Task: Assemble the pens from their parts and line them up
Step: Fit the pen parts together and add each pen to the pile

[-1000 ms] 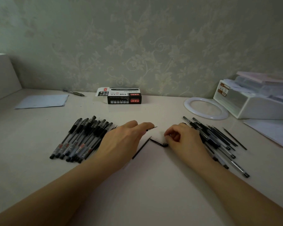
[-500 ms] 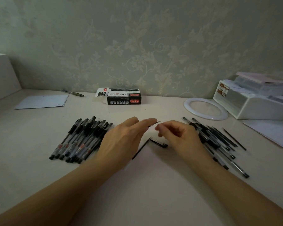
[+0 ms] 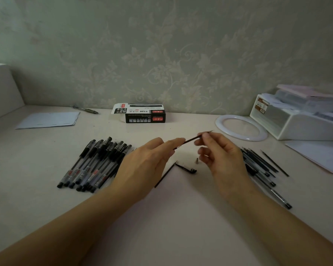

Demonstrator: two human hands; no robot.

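Both hands hover above the pale table (image 3: 46, 189). The left hand (image 3: 144, 166) and right hand (image 3: 221, 156) each pinch an end of a thin black ink refill (image 3: 191, 139), seemingly. Beneath it lie another thin dark refill (image 3: 164, 175), a black clip (image 3: 186, 168) and a small metal tip (image 3: 196, 160).

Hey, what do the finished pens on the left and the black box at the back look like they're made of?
Finished pens: apparently clear glossy plastic barrels, since dark refills and red labels show through, with black matte caps and grips, possibly rubber. Black box: likely printed cardboard, given its thin open flap and folded edges.
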